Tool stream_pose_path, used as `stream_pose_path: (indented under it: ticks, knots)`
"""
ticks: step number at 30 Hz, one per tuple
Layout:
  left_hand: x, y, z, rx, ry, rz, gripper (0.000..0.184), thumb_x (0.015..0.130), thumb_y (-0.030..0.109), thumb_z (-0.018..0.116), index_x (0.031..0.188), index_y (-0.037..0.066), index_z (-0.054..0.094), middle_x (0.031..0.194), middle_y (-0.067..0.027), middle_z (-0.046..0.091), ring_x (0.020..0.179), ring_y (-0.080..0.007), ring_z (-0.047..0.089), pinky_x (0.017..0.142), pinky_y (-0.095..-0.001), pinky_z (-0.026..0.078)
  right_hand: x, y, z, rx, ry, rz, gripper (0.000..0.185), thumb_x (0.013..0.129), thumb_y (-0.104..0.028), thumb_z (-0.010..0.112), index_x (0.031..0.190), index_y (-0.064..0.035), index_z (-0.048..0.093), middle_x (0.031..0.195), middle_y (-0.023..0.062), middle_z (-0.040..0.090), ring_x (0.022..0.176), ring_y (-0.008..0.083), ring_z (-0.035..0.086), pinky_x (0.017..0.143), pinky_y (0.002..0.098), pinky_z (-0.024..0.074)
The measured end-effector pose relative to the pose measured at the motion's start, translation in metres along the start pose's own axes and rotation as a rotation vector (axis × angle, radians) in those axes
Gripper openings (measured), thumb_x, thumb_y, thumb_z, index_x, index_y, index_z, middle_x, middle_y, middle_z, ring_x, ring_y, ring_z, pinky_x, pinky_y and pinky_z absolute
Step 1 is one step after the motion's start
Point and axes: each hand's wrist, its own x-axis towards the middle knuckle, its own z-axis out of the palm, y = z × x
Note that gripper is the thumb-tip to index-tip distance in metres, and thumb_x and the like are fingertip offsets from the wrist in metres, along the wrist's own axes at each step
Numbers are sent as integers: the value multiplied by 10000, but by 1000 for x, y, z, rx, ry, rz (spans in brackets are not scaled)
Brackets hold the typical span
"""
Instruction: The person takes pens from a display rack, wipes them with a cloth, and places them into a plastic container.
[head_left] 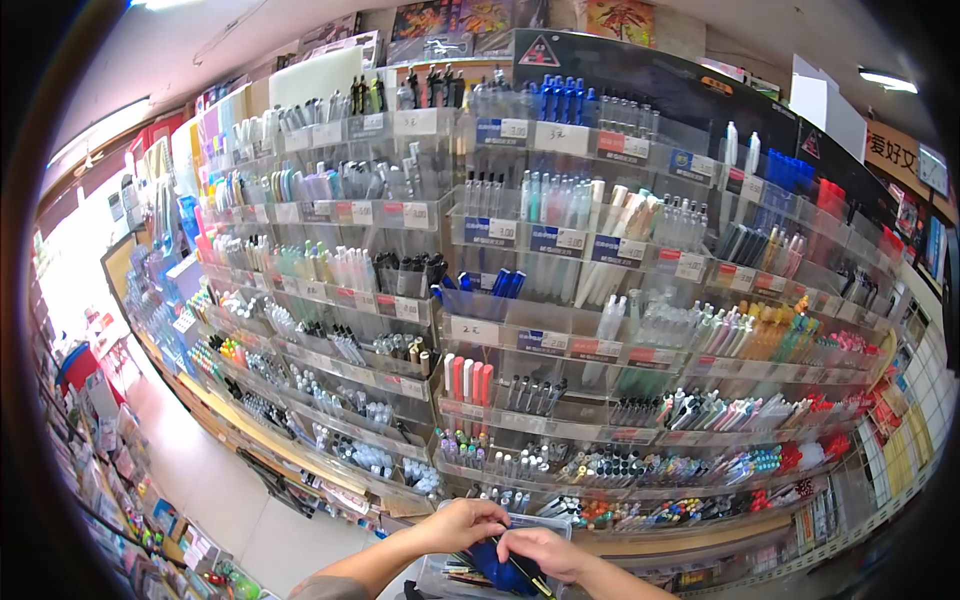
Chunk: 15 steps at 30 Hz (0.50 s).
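Note:
Both hands are low in the middle of the head view, over a clear plastic bin [435,578] that holds pens or pencils and something dark blue [497,568]. My left hand [465,522] has its fingers curled at the upper end of a thin dark pen [540,582]. Beside it on the right, my right hand [543,550] bends its fingers towards the same pen; its fingertips are too small to tell whether they grip it. The pen slants down to the right between the hands.
Clear tiered racks [480,410] full of pens rise in front, with price labels along their edges. A wooden ledge [640,546] runs beneath them. Packaged goods [110,480] stand at the left, across the tiled floor [230,490]. A wire rack [850,535] is at the right.

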Motion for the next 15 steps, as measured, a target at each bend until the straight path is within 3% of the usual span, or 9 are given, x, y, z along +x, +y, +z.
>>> stream_pose_path:
  ticks: [1,2,3,5,6,9,12,13,15]
  knots:
    - [-2,7,0,-1,-29,-56,187,840,105,585,999,7,594,832,-60,612,749,-96,549,671,-256,459,3,2,3,-223,7,-8,282,938,-252,443,815,-43,587,823,-22,545,794,69,480,751,230,386]
    - [-4,11,-3,-14,-18,-102,187,837,100,585,999,8,595,830,-61,611,752,-99,551,671,-259,461,4,1,8,-245,57,27,302,932,-222,459,725,-36,578,706,-51,519,728,41,448,694,207,369]
    - [-6,12,-4,-25,-7,-150,187,834,94,586,1000,9,595,828,-63,610,755,-102,554,672,-261,464,5,2,8,-289,62,-8,315,931,-238,460,720,-34,574,688,-45,518,699,43,443,667,205,370]
    - [-5,-7,-14,105,172,162,149,841,104,582,971,37,609,774,-36,604,704,-84,551,636,-239,463,5,5,9,-367,71,-77,343,929,-271,460,710,-30,566,653,-33,517,640,46,433,614,202,372]
    - [-8,-5,-24,-3,211,110,146,840,96,581,968,30,607,769,-25,597,702,-71,534,625,-228,449,0,-7,13,-402,69,-86,338,923,-265,472,705,-24,564,636,-29,512,626,48,434,594,209,374]
    - [-19,2,-45,-245,248,-57,135,837,70,578,955,8,598,734,8,563,652,-50,475,575,-211,405,-9,-18,15,-427,51,-155,328,916,-248,485,691,-24,566,639,-4,527,634,75,447,599,228,375]
    - [-24,5,-56,-105,372,99,114,835,55,573,936,3,588,718,32,526,634,-37,447,561,-203,388,-16,-29,21,-515,46,-126,323,908,-238,490,682,-23,574,635,23,539,656,120,461,628,255,379]
    - [-27,5,-63,-146,376,65,105,853,40,538,946,14,578,776,34,553,689,-34,504,611,-184,421,-18,-28,19,-524,42,-113,322,906,-237,490,682,-23,575,636,25,542,656,124,463,627,257,379]
    - [-32,7,-70,-282,485,23,112,852,43,549,952,-1,574,789,29,552,678,-30,486,601,-185,412,-21,-24,17,-545,40,-92,320,903,-236,491,681,-23,578,639,30,548,654,132,468,625,260,380]
